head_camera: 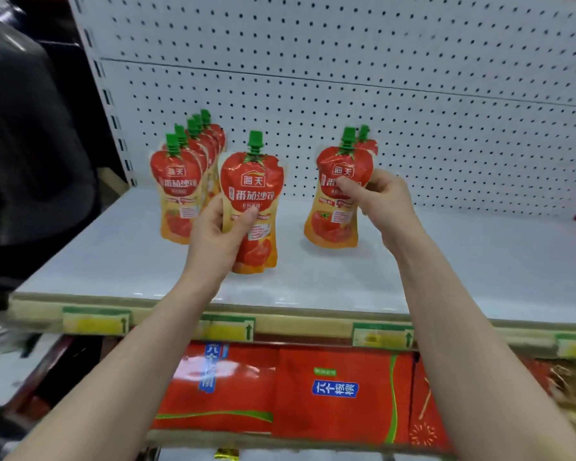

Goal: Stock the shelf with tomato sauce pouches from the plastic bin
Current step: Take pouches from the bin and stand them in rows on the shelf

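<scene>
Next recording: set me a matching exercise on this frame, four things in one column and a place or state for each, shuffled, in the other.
Column one
1. left hand
2. right hand
3. row of pouches
4. red packets

Column two
A. lying on the level below, under the price tags
B. grips the middle pouch
C. standing in file at the left of the shelf, running back toward the pegboard
D. grips the right pouch

Pairs: 1-B, 2-D, 3-C, 4-A
</scene>
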Demonstrator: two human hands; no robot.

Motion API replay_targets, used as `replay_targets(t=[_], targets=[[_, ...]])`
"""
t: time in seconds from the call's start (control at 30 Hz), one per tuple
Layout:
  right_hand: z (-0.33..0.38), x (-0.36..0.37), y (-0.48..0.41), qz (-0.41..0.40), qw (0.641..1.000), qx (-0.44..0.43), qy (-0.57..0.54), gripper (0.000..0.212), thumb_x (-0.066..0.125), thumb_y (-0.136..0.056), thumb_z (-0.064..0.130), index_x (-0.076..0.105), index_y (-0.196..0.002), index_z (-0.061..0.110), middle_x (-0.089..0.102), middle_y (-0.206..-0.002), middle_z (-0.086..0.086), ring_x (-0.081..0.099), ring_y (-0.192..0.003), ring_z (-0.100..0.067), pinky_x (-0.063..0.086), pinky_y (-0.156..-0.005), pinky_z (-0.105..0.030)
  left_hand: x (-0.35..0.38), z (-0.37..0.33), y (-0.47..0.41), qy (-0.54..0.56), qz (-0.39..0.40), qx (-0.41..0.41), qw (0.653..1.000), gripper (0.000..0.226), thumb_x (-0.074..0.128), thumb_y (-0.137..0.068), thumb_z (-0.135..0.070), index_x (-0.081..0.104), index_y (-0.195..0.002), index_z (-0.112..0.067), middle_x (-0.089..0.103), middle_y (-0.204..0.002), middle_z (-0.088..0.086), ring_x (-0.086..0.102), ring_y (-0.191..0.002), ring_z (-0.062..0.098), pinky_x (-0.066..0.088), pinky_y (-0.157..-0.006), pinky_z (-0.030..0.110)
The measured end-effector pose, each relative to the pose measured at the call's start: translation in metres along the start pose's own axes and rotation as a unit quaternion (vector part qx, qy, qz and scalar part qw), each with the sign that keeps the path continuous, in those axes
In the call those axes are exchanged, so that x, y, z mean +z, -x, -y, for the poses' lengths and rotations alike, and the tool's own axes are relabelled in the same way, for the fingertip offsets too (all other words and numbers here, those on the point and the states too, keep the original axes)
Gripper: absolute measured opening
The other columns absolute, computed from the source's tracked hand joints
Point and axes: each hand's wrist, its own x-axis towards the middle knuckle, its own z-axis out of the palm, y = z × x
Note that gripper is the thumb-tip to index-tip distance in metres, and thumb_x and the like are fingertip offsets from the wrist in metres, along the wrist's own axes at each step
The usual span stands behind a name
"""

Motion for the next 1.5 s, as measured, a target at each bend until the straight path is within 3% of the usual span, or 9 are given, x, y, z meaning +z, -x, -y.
replay_targets(t=[0.1,0.3,0.43,0.7,0.97,1.2,1.37,1.43,1.5], targets=[[-0.007,0.030,-0.021,0.021,1.000,0.017,0.014,0.018,0.073,-0.088,0.015,0.070,-0.104,0.008,0.074,-0.097,-0.003,0.071,-0.081,-0.008,0.055,-0.063,-0.021,-0.023,0.003,-0.006,0.001,-0.020,-0.002,1.000,0.017,0.065,-0.091,-0.021,0.065,-0.106,-0.027,0.073,-0.104,-0.004,0.070,-0.099,0.014,0.056,-0.081,0.032],[-0.021,0.078,-0.068,0.036,0.998,0.039,0.029,0.008,0.073,-0.088,0.017,0.068,-0.090,0.022,0.074,-0.101,-0.004,0.072,-0.093,-0.019,0.059,-0.085,-0.043,-0.041,0.010,-0.014,0.003,-0.046,-0.043,0.998,0.017,0.065,-0.090,-0.028,0.064,-0.105,-0.035,0.073,-0.106,-0.007,0.070,-0.099,0.012,0.056,-0.082,0.033],[-0.034,0.103,-0.099,0.019,0.998,0.035,0.046,0.011,0.077,-0.084,0.020,0.067,-0.088,0.023,0.074,-0.100,-0.006,0.072,-0.094,-0.023,0.058,-0.088,-0.049,-0.043,0.018,-0.018,-0.002,-0.054,-0.061,0.997,0.018,0.066,-0.090,-0.024,0.063,-0.107,-0.025,0.073,-0.103,-0.006,0.070,-0.095,0.011,0.058,-0.078,0.028],[-0.051,0.147,-0.147,0.032,0.993,0.009,0.110,0.021,0.072,-0.086,0.020,0.053,-0.084,0.027,0.070,-0.097,-0.005,0.070,-0.093,-0.027,0.057,-0.087,-0.048,-0.030,0.024,-0.025,-0.012,-0.060,-0.056,0.997,0.021,0.067,-0.088,-0.018,0.064,-0.107,-0.027,0.074,-0.097,-0.012,0.069,-0.092,0.002,0.052,-0.069,0.013],[-0.062,0.174,-0.182,0.046,0.992,-0.001,0.114,0.013,0.072,-0.085,0.021,0.059,-0.088,0.024,0.071,-0.095,-0.001,0.071,-0.089,-0.022,0.058,-0.087,-0.046,-0.025,0.030,-0.031,-0.029,-0.057,-0.054,0.997,0.024,0.068,-0.087,-0.017,0.064,-0.110,-0.022,0.073,-0.099,-0.012,0.068,-0.093,0.002,0.053,-0.073,0.015],[-0.072,0.178,-0.199,0.042,0.991,0.010,0.128,0.014,0.072,-0.085,0.024,0.059,-0.086,0.028,0.074,-0.100,-0.005,0.072,-0.090,-0.024,0.057,-0.086,-0.049,-0.025,0.035,-0.033,-0.036,-0.043,-0.057,0.997,0.031,0.068,-0.085,-0.027,0.063,-0.115,-0.022,0.071,-0.108,-0.008,0.067,-0.102,0.008,0.057,-0.085,0.027],[-0.054,0.163,-0.185,-0.002,0.982,-0.038,0.186,0.040,0.070,-0.087,0.031,0.054,-0.120,0.014,0.062,-0.102,0.001,0.062,-0.092,-0.016,0.052,-0.087,-0.038,-0.023,0.035,-0.034,-0.021,-0.036,-0.059,0.997,0.035,0.068,-0.081,-0.033,0.063,-0.115,-0.026,0.072,-0.107,-0.011,0.067,-0.102,0.007,0.056,-0.082,0.024],[-0.034,0.149,-0.167,-0.033,0.981,-0.077,0.176,0.036,0.065,-0.090,0.037,0.054,-0.118,0.017,0.060,-0.104,0.004,0.058,-0.086,-0.008,0.052,-0.084,-0.035,-0.021,0.035,-0.035,-0.016,-0.040,-0.055,0.998,0.037,0.068,-0.079,-0.035,0.063,-0.114,-0.024,0.072,-0.106,-0.009,0.068,-0.101,0.009,0.057,-0.082,0.026],[-0.013,0.130,-0.145,0.039,0.990,-0.058,0.119,0.028,0.057,-0.095,0.044,0.060,-0.106,0.018,0.064,-0.097,0.007,0.060,-0.082,-0.009,0.053,-0.076,-0.033,-0.018,0.036,-0.036,-0.010,-0.049,-0.055,0.997,0.038,0.068,-0.078,-0.036,0.064,-0.113,-0.024,0.073,-0.105,-0.008,0.069,-0.099,0.009,0.057,-0.081,0.026]])
